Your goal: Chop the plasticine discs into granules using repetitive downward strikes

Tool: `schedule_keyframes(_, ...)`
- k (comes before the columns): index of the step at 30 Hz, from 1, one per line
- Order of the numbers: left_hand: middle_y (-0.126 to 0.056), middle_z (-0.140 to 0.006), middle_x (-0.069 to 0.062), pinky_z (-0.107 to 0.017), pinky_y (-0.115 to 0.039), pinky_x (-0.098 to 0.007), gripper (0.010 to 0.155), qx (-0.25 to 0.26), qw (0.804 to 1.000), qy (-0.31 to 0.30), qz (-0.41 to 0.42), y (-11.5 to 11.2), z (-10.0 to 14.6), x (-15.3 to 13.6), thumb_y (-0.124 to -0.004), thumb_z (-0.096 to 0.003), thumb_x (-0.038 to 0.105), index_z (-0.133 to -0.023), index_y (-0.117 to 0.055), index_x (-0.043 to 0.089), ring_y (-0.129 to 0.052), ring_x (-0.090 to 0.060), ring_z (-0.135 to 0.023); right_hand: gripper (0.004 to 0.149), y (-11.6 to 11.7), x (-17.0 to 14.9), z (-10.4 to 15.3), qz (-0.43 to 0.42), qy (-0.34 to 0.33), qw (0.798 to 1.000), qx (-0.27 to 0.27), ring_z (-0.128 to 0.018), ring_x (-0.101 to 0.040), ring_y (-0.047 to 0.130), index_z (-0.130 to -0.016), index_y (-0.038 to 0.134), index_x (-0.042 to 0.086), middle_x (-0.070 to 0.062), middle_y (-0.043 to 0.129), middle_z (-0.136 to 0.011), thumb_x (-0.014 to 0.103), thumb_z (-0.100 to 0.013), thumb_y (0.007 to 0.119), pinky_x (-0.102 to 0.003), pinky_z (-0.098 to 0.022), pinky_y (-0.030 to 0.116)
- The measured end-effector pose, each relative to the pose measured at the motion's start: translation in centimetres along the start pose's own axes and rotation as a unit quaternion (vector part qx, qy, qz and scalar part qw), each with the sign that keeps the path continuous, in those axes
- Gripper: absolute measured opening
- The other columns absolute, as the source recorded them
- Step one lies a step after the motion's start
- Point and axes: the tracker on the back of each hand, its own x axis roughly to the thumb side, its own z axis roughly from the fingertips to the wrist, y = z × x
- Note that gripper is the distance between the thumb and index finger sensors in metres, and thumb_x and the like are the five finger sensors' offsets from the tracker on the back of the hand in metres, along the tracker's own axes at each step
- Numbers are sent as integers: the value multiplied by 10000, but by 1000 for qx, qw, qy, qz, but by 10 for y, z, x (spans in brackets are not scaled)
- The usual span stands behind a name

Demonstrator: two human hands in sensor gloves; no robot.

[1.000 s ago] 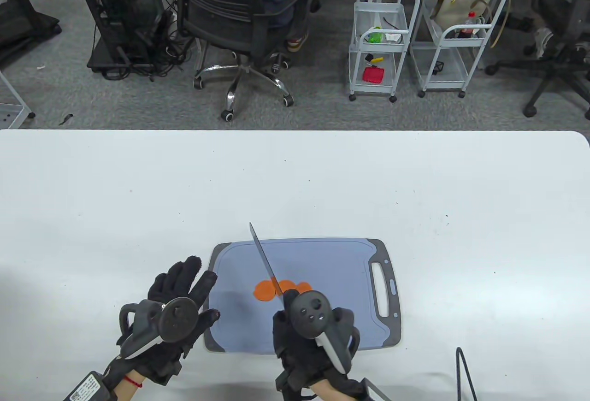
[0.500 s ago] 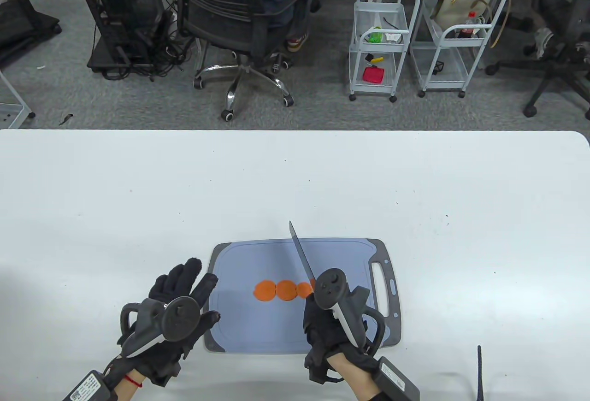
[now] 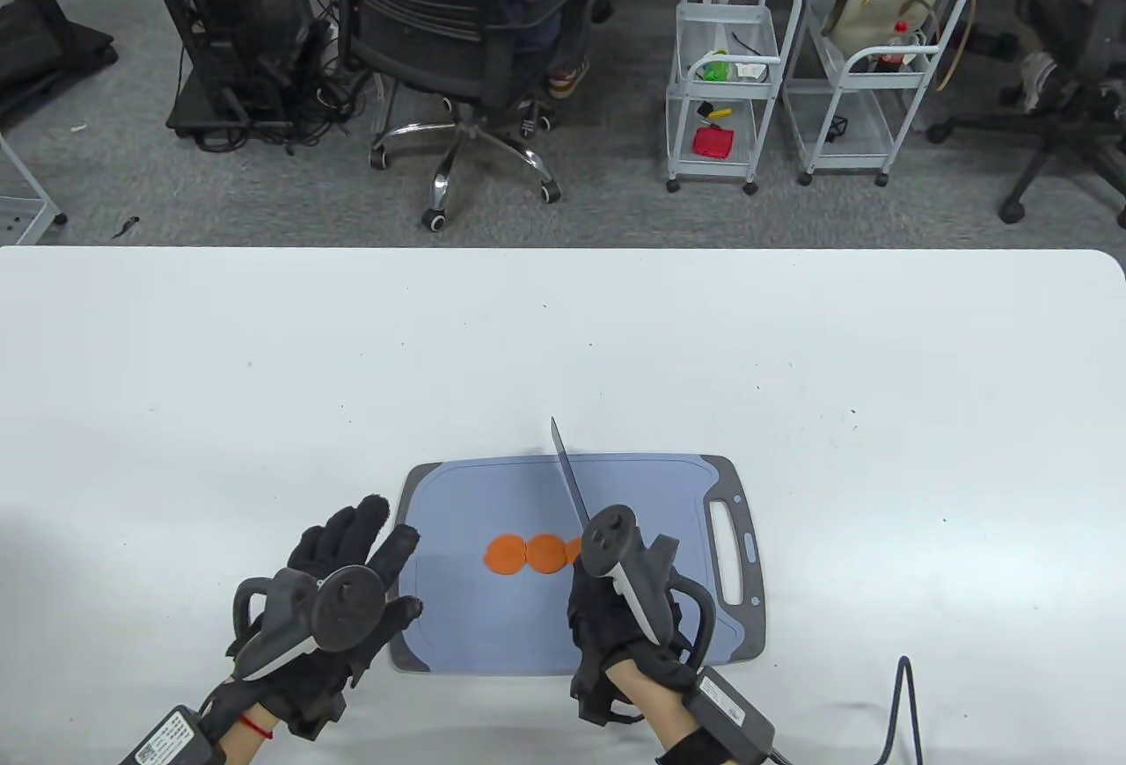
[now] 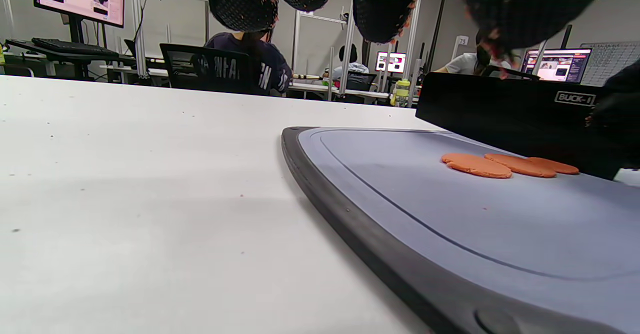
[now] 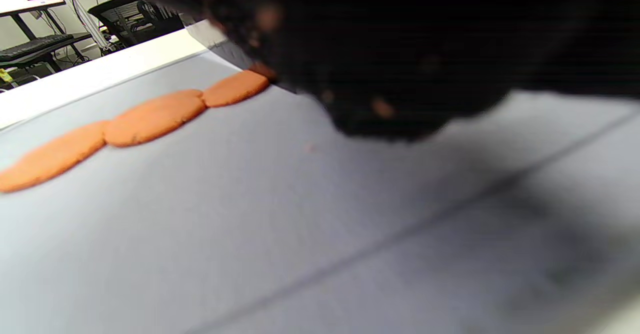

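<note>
Orange plasticine discs (image 3: pixel 528 553) are sitting in a row on my blue-grey cutting board (image 3: pixel 642 484), edges touching, roughly in the middle of it. From the table view I can see two full discs and part of a third poking out from behind my right hand (image 3: pixel 616 615). The wrist views show three of them lined up, flat and whole.

My right hand is wrapped around the handle of a knife (image 3: pixel 570 475), fingers closed tight on it. The blade angles up and away from me toward the far edge of the board, its tip just past that edge in the table view. From the left wrist view the dark blade sits just behind the discs at the right end of the row; I can't tell if it's actually touching the plasticine or just above it.

My left hand (image 3: pixel 339 576) isn't holding anything. It's palm down with fingers spread out, on the white counter (image 3: pixel 264 360) right at the near left corner of the board, with the fingertips (image 3: pixel 400 541) reaching over the board's dark rim. The board's handle cutout is on the right side. A black cable (image 3: pixel 906 703) loops on the counter near my right wrist.
</note>
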Motion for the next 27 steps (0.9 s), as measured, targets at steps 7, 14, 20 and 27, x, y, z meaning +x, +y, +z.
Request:
schedule_keyframes(7,-390,-1238,-143,-753,-489,-654,772,1,1000,9,0,2,0,-4,-653,-362,632,-1069,-582,330,-576,-459,-1087,476,-17,2,5,-28,-14,999,-11,-12,-147,1073,-815,808,89,-50,984,-455,448,-508,754,-420,-88,934)
schedule_keyframes(14,-388,-1238,-144,-753,-486,-655,771,-8,1000,2,-4,0,1,-1,-652,-363,632,-1069,-580,332,-573,-462,-1086,477,-6,7,10,31,10,999,27,-19,-151,1077,-819,803,80,-59,984,-463,445,-514,755,-424,-91,935)
schedule_keyframes(20,-390,-1237,-144,-753,-486,-655,769,-15,1000,1,-2,-1,0,0,-654,-362,630,-1067,-584,331,-575,-463,-1085,481,-1,10,-7,-4,1,1000,8,-1,-129,1069,-810,790,92,-22,977,-441,463,-505,764,-411,-85,937)
schedule_keyframes(27,-388,-1238,-141,-754,-484,-655,768,-12,1000,2,-2,1,1,0,-653,-362,630,-1067,-583,332,-575,-461,-1086,480,-19,16,18,-3,-11,1000,4,-12,-145,1074,-816,805,80,-50,987,-452,450,-513,752,-419,-86,936)
